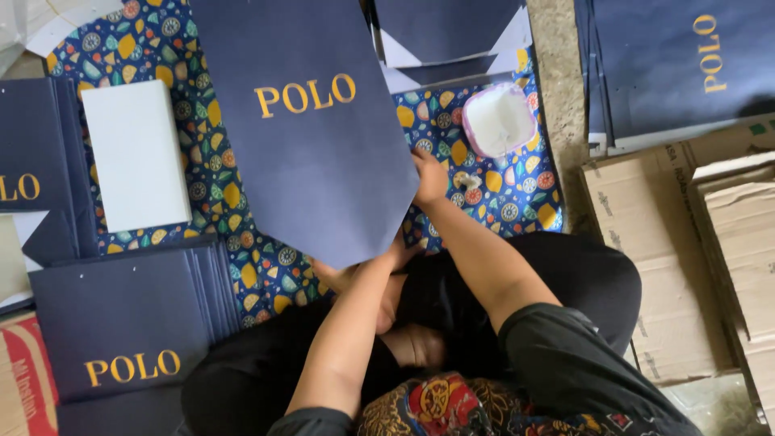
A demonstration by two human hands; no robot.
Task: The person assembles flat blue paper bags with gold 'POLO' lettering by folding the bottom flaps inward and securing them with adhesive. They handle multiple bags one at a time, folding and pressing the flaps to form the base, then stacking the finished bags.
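Lap: the person's black-clothed knees and a patterned garment [452, 404] are sitting closest to the lens, directly below both forearms.
Left hand: the left hand [355, 270] is gripping the bottom corner of a large dark blue paper sheet [315, 137]; its fingers are tucked behind the sheet, so I cannot tell how far they are curled.
Right hand: the right hand [430, 179] is pressing against the sheet's right edge, above and to the right of the left hand, fingers held together (the fingertips are disappearing behind the paper).
Sheet: it is being held up tilted, with gold lettering on its face, rising above both hands and covering much of the patterned mat [500, 202].
Tub: a small pink-rimmed tub [498, 119] holding something white is sitting on the mat just above the right hand.
White block: a white rectangular block [136, 153] is lying well left of the left hand.
Blue stack: a pile of matching blue pieces [121, 323] is lying below and left of the left hand.
Cartons: brown cardboard boxes [686, 242] are standing far right of the right hand.
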